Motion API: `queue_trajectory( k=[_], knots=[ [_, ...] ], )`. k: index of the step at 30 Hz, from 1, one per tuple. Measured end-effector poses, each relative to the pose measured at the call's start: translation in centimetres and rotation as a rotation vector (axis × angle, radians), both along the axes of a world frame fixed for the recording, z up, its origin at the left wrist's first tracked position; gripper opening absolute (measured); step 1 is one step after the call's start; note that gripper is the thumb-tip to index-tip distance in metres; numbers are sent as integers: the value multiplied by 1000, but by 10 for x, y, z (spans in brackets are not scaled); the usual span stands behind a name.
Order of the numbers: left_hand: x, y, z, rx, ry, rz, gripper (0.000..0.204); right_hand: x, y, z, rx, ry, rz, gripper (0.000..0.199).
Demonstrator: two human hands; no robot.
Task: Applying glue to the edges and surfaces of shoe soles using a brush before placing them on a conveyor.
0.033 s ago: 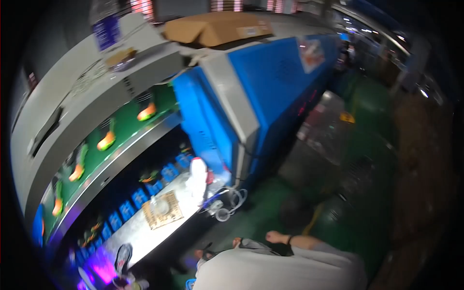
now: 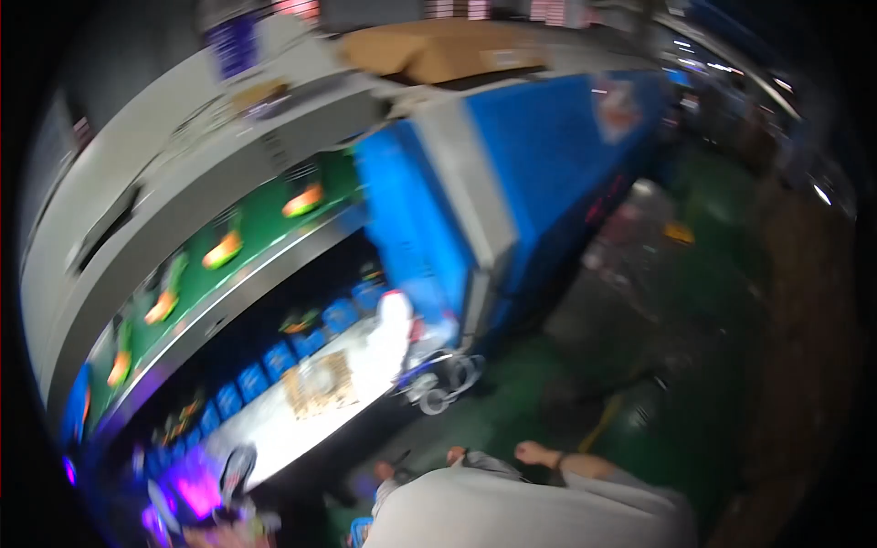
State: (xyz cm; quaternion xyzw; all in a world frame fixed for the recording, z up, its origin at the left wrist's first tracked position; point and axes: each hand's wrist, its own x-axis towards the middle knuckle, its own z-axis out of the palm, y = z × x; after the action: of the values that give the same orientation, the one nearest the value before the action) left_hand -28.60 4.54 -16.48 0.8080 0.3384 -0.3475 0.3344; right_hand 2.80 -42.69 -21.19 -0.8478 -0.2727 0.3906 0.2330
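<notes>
A pale shirt (image 2: 521, 511) fills the lower middle. At its right, my right hand (image 2: 534, 454) is held in front of the body, curled into a loose fist with a dark band at the wrist; nothing shows in it. What looks like my left hand (image 2: 384, 470) is small and blurred at the shirt's left side, near a thin dark object; its fingers cannot be made out. Between them is another skin-coloured shape (image 2: 457, 454) by grey cloth, whether hand or foot I cannot tell. Neither hand touches the lit white bench (image 2: 274, 452).
A green conveyor (image 2: 260, 228) carries several orange-toed shoes (image 2: 304, 201). Below stand several blue holders (image 2: 253, 382). The bench bears a tan patterned piece (image 2: 306, 402) and a white shoe-shaped item (image 2: 395, 324). Another person's blurred hand (image 2: 242, 530) is beside a dark shoe (image 2: 237, 468). A blue machine (image 2: 548, 155) stands behind.
The whole view has swung, so the machine, bench and conveyor sit farther right in the picture. My right hand appears slightly farther right, still curled.
</notes>
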Motion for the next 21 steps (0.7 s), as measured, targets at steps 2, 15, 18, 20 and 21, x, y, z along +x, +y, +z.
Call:
queue_trajectory(
  k=[2,15,18,20,21],
  knots=[
    [-71,-7,11,44,67,332,29,-18,-34,15,-94,204,-192,27],
    [10,45,61,100,-186,353,50,-76,-25,-17,-59,254,-234,24],
    [6,50,39,8,-31,223,54,-95,-8,-21,-70,267,-323,24],
    [-5,60,35,-39,-21,190,55,-113,2,-20,-78,274,-395,24],
    [-12,67,28,-56,-25,193,56,-123,-14,-30,-94,271,-430,24]
  ],
)
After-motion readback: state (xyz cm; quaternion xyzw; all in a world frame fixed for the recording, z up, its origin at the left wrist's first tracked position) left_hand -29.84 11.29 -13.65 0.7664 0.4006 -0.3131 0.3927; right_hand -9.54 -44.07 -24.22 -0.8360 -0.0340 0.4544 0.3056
